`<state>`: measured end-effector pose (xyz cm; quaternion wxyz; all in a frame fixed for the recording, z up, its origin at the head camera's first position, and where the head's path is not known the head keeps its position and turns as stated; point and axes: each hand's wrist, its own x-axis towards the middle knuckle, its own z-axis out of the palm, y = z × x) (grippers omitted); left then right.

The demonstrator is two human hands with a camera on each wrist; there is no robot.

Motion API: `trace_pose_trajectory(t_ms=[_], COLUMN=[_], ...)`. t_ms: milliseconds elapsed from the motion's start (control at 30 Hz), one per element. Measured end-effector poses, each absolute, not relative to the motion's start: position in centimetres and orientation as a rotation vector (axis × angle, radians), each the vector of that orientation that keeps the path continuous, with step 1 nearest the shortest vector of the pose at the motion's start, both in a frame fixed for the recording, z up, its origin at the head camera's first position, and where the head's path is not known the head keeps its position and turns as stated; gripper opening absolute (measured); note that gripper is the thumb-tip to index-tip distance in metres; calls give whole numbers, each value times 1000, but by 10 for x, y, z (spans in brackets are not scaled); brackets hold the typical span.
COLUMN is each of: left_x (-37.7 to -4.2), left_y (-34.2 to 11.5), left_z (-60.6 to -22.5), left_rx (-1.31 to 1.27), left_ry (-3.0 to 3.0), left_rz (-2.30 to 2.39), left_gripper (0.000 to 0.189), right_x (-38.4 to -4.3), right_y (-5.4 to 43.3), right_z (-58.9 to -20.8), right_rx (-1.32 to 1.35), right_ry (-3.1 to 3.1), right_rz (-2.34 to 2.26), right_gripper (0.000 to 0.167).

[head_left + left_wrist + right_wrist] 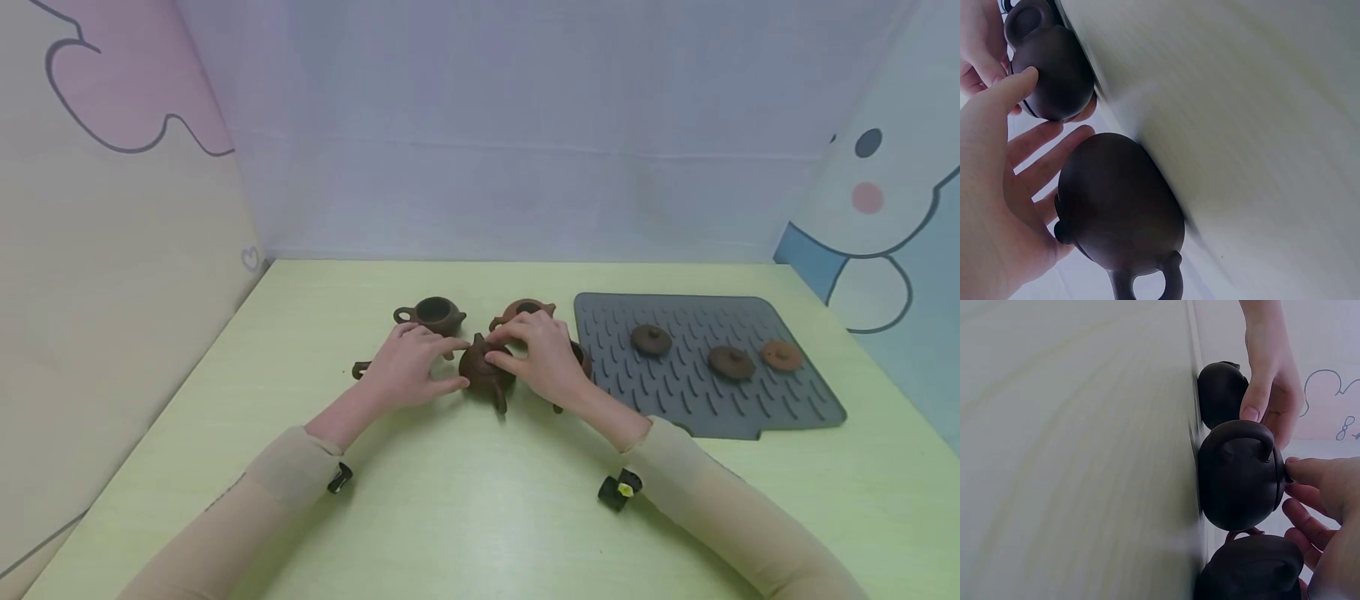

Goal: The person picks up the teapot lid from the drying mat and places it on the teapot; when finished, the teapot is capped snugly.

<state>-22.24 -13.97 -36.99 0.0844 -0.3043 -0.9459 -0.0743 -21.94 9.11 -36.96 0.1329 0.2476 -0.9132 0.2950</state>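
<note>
A dark brown teapot (480, 371) stands on the table in front of me, its handle toward me and its spout pointing away. My left hand (408, 367) holds its body, thumb on one side and fingertips on the other. With thumb and fingertips, my right hand (543, 354) pinches the lid knob on top; the lid sits on the pot. Close under the left palm is another lidded teapot (1119, 203), mostly hidden in the head view. Beside the right hand a further dark teapot (1250, 569) is partly covered by that hand.
Behind the hands stand a dark lidless teapot (435, 312) and a reddish-brown lidless one (525, 307). To the right, a grey ridged mat (682, 400) carries two dark lids (651, 340) and an orange-brown lid (782, 356). Curtain-like cloth hangs behind the table.
</note>
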Motion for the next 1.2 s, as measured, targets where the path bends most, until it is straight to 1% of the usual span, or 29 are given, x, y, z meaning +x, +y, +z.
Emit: trace_pose_trajectory(t_ms=[433,633,1200], left_x=[-225,-225,-229], left_y=[-137,-126,-92], left_z=[-372,-370,-370], left_rx=[-938,-965,-1017], left_ry=[-2711,-2662,-2634], left_rz=[-227,-272,-373], left_gripper=[54,54,52], right_x=[-217,-216,-217], right_y=[106,121,171], right_z=[-369,-369,-369], right_rx=[693,700,562], right_ry=[-2627,-2578,-2570], right_rz=[880,889,843], right_gripper=[25,24,26])
